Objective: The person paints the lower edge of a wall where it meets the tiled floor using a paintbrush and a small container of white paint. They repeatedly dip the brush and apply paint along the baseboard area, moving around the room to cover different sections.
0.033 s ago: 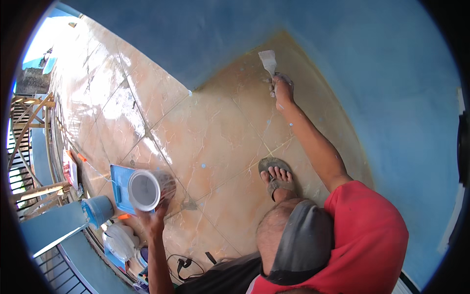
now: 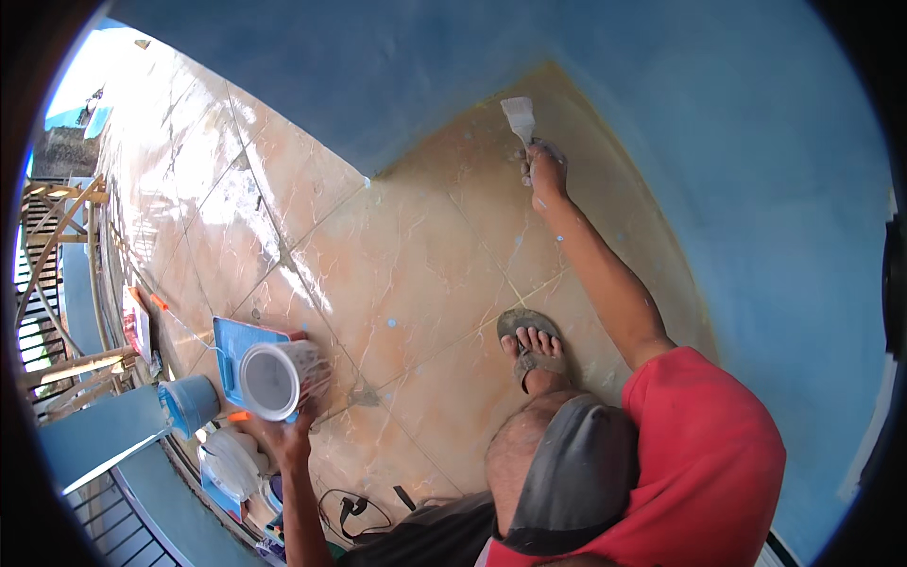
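Note:
Held out to the right and forward, my right hand (image 2: pixel 545 170) is closed around the handle of a paintbrush (image 2: pixel 519 117). Its wide bristles look whitish and point away from me, near the corner where the blue walls (image 2: pixel 718 170) meet the floor. They appear apart from the wall. On the left, my left hand (image 2: pixel 304 404) grips a see-through plastic tub (image 2: pixel 274 380) with a paint-smeared side and a pale inside. The tub is tilted so that its mouth shows. Specks of paint mark my right hand and forearm.
Behind the tub lies a blue paint tray (image 2: pixel 230 342), with a roller handle (image 2: pixel 159 302) farther left. A blue bucket (image 2: pixel 189 404), a whitish container (image 2: pixel 230 463) and a black strap (image 2: pixel 353 510) sit lower left. My sandalled foot (image 2: pixel 531 342) stands on the tiled floor (image 2: pixel 416 255).
The tub in my left hand has shifted slightly left and toward me. My right hand and the paintbrush stay nearly in the same place.

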Demonstrator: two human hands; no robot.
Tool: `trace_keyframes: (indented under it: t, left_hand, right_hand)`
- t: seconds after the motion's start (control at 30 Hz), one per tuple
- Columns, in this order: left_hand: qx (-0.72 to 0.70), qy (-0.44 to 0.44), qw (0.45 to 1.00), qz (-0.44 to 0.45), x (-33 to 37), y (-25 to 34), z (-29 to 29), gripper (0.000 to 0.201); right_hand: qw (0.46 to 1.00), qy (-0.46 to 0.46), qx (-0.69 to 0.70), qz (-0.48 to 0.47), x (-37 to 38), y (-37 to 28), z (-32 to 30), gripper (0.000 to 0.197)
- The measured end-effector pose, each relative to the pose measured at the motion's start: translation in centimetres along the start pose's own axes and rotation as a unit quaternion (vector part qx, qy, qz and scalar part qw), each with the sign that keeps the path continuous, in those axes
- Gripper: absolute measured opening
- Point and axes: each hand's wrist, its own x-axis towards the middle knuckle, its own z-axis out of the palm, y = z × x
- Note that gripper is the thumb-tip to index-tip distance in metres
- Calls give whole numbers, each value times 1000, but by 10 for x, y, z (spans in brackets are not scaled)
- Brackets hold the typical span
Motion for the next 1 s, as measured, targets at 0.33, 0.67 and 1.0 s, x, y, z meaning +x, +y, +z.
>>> trace_keyframes:
  t: [0.33, 0.67, 1.0]
  left_hand:
    - [63, 169, 982, -57, -117, -32, -47, 87]
    - [-34, 193, 975, -105, -125, -14, 2, 85]
    - [-23, 199, 972, -122, -136, -32, -7, 93]
  right_hand:
    - [999, 20, 2, -32, 90, 13, 23, 14]
    - [999, 18, 22, -46, 91, 42, 68, 18]
    - [997, -51, -20, -61, 36, 99, 117, 14]
